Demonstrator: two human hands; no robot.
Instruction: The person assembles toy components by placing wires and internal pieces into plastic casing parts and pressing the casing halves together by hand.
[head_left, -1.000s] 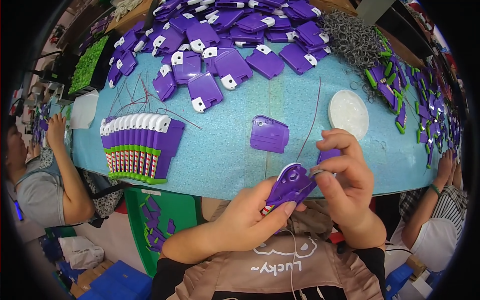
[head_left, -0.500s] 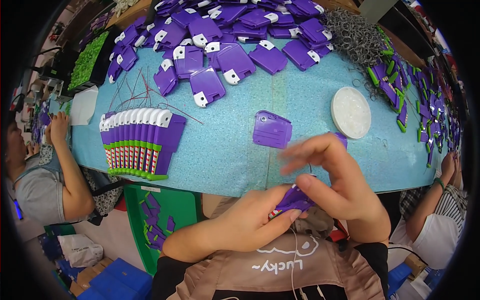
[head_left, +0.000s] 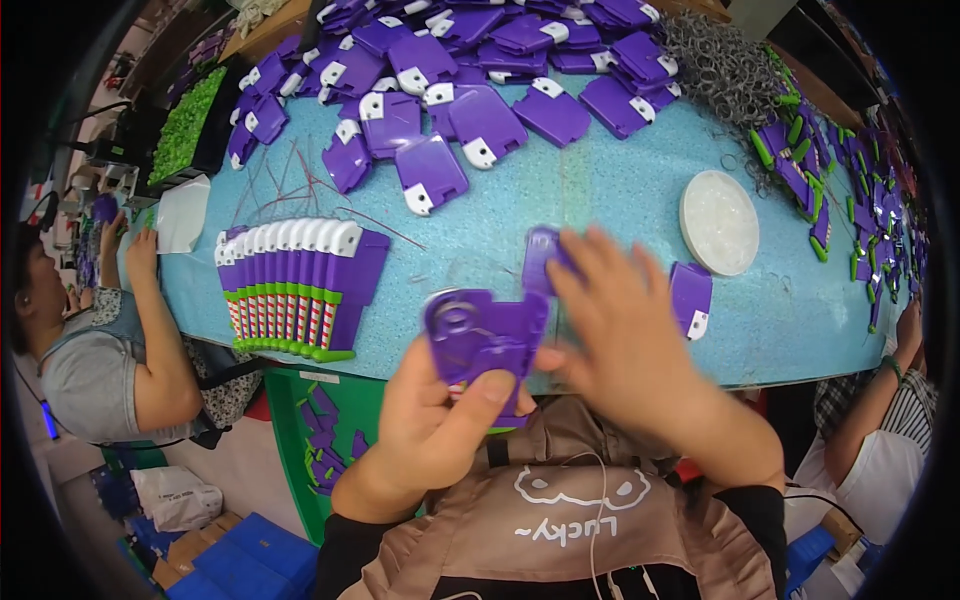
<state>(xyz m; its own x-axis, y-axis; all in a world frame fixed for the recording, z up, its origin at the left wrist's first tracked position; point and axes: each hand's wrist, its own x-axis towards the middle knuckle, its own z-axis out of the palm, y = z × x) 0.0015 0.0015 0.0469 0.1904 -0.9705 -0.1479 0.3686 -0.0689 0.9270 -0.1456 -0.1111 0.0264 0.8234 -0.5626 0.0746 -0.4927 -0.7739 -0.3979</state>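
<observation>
My left hand [head_left: 425,430] grips a purple plastic wing part [head_left: 480,325] above the table's near edge. Its hollow inner side faces up, showing a round boss and what looks like a thin coiled wire. A bit of red-and-white stripe and green shows beneath my thumb. My right hand [head_left: 625,340], blurred by motion, has its fingers apart over a flat purple cover [head_left: 540,262] lying on the table. Those fingers hide the cover's right part, and whether they touch it I cannot tell. Right of that hand lies a purple piece with a white corner [head_left: 692,298].
Finished-looking wing assemblies [head_left: 290,290] stand fanned at left, near thin wires. Purple parts with white corners [head_left: 430,170] pile up at the back. A white bowl [head_left: 719,222], grey metal rings [head_left: 725,70] and green-purple pieces [head_left: 870,220] are at right. Co-workers sit on both sides.
My left hand has moved left and up, turning the wing part's inner side into view. My right hand has come away from it, to the cover on the table. The view has shifted slightly.
</observation>
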